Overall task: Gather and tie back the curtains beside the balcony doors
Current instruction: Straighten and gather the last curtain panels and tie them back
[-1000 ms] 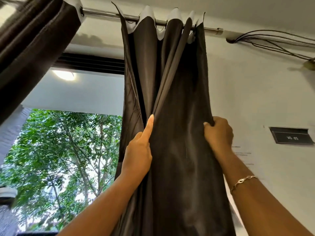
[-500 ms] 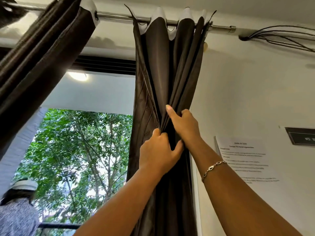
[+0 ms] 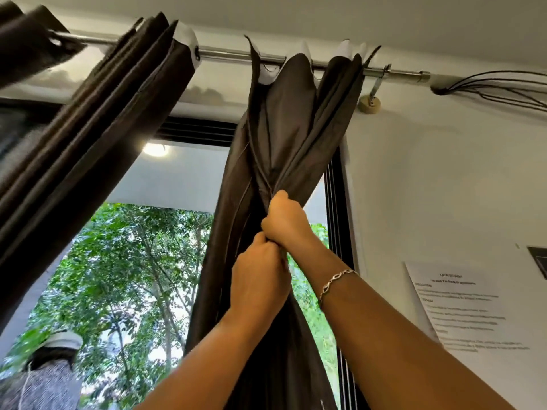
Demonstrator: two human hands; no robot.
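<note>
2 bare forearms reach up from the bottom edge and meet at the curtain (image 3: 284,119). The left hand (image 3: 260,276) sits lower, a closed fist around the bunched dark brown cloth. The right hand (image 3: 285,220) sits just above it, touching it, its fingers (image 3: 278,198) curled tight round the same bunch. A chain bracelet (image 3: 337,281) circles the right wrist.

The curtain is gathered into 1 narrow bundle at the fists. It fans out above them to the rod (image 3: 225,54) and falls loose below, in front of the right side of the balcony doorway and pulled left of the black door frame (image 3: 334,202). A second dark curtain (image 3: 103,113) hangs slanted on the left (its near edge is blurred).

On the white wall to the right, a printed paper sheet (image 3: 461,306) is stuck up; its text is too small to read. A dark plaque (image 3: 538,258) is cut off by the edge. Higher up, a bracket (image 3: 370,102) holds the rod's end and black cables (image 3: 488,90) run along the wall.

Beyond the opening, a lit ceiling lamp (image 3: 155,149) glows, green trees (image 3: 133,261) fill the view, and a person in a cap (image 3: 56,365) stands at lower left.
</note>
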